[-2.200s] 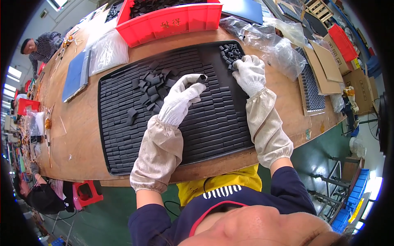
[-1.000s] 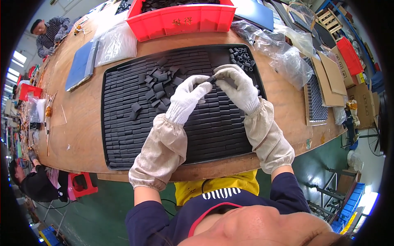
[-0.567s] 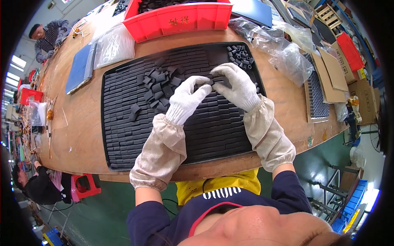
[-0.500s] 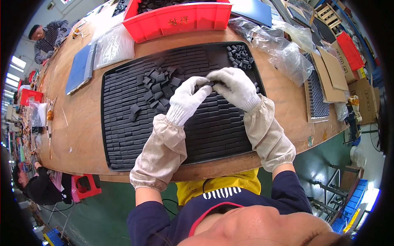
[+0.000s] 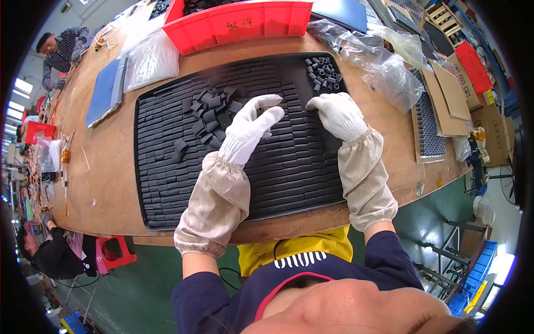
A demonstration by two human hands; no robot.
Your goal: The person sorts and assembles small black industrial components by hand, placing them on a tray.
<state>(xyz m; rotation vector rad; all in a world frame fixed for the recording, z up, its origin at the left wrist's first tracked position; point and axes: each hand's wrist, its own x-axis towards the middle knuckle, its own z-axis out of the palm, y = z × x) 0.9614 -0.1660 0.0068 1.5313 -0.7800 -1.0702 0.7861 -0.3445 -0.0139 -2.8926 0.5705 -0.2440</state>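
Note:
A large black tray [image 5: 137, 167] lies before me, filled with rows of short black tubes [image 5: 289, 178]. Over its middle my left hand [image 5: 247, 128], in a white knit glove, has thumb and forefinger apart with nothing visible between them. Beside it on the left is a heap of loose black pieces [image 5: 210, 114] on top of the rows. My right hand [image 5: 338, 116], gloved too, is over the tray's right part with its fingers curled together; whatever they may hold is hidden. Beyond it, several small black tubes [image 5: 324, 73] stand or lean in the far right corner.
Behind the tray stands a red bin [image 5: 239, 25] of black pieces. Clear plastic bags [image 5: 384, 61] and cardboard [image 5: 445, 100] lie to the right. A blue sheet stack [image 5: 105, 92] and a plastic bag [image 5: 151, 61] are at the left. Another person [image 5: 64, 53] works at the far left.
My hands were together over the tray's middle and have come apart. The right one moved right and its fingers curled; the left one stayed nearly in place and its fingers parted.

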